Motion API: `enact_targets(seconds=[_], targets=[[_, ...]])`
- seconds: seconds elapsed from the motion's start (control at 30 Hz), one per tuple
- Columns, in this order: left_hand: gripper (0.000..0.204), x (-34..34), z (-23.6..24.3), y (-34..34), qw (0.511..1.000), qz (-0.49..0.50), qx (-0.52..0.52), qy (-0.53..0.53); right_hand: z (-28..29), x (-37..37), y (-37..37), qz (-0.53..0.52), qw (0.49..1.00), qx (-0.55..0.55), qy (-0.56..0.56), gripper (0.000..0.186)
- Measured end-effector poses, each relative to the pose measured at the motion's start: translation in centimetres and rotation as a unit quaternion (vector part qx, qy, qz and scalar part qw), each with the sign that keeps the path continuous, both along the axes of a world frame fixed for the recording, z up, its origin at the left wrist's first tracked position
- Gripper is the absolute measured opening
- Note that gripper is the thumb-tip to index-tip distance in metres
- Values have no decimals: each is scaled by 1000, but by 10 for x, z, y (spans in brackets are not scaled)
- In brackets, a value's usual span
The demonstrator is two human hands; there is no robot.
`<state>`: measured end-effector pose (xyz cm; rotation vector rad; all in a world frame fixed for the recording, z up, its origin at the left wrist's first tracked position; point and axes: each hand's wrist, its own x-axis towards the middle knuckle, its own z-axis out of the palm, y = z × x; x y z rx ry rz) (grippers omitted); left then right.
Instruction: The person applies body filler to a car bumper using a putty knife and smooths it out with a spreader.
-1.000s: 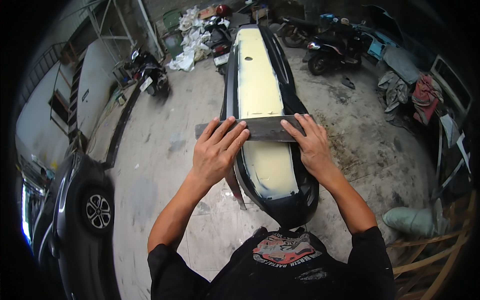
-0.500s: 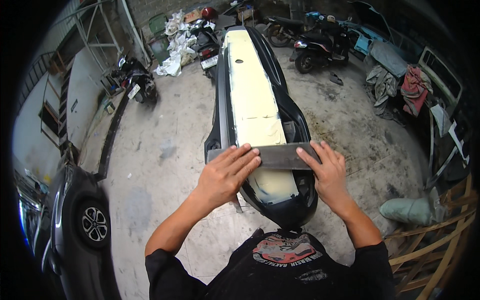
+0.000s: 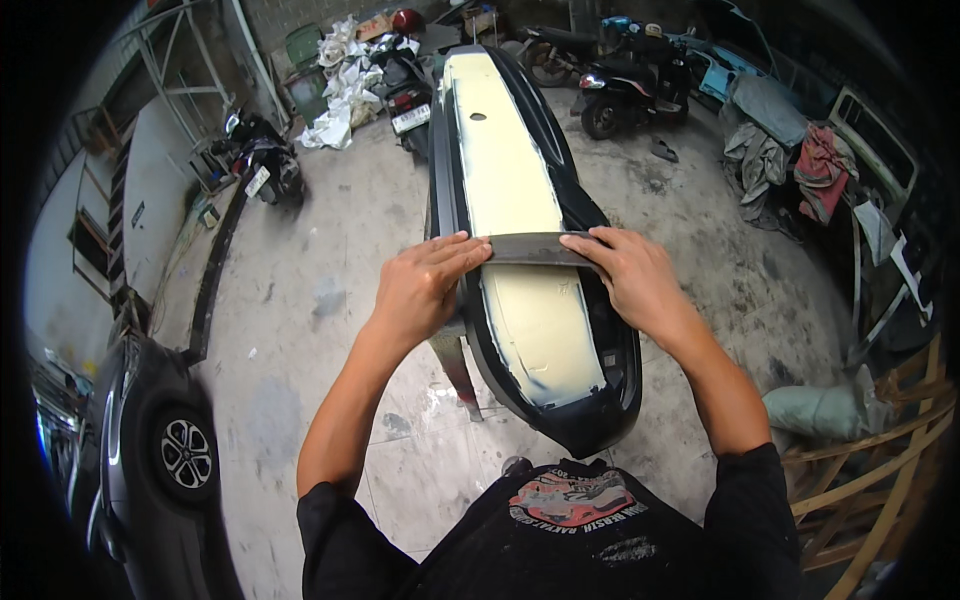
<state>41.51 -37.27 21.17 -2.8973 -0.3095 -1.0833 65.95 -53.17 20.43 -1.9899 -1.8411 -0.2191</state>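
Note:
A long black car body panel, apparently a bumper, stretches away from me, topped by a cream filler strip with a small hole near the far end. Across it lies a dark grey flat bar, slightly bowed. My left hand grips the bar's left end, fingers on top. My right hand grips its right end the same way, thumb hidden. A stand leg shows under the panel's left side.
A dark car stands at left. Scooters and crumpled white sheets stand behind. At right are draped cloths, a green rolled bundle and wooden strips.
The bar and both hands came toward me along the strip by half a second ago, then moved back away from me to where they are now.

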Motion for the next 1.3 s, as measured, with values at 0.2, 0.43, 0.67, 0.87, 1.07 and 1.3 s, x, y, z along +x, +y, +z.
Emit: enact_targets(seconds=[0.2,0.43,0.67,0.87,1.07,1.3], targets=[[40,-21,-8,-43,1000,-9,-21,6,1,-31,-49,-5,999,2,-39,61],[39,-11,14,-1,999,10,49,-21,24,-21,-9,-22,993,68,-89,59],[44,-16,-6,38,996,20,81,0,0,-13,37,-7,989,82,-123,55],[42,-1,10,24,994,35,105,12,-13,5,44,18,991,115,-58,62],[45,9,3,17,998,-1,57,18,-22,16,26,0,995,82,-61,68],[44,20,20,55,1000,12,26,2,18,20,57,-24,999,15,-29,62]])
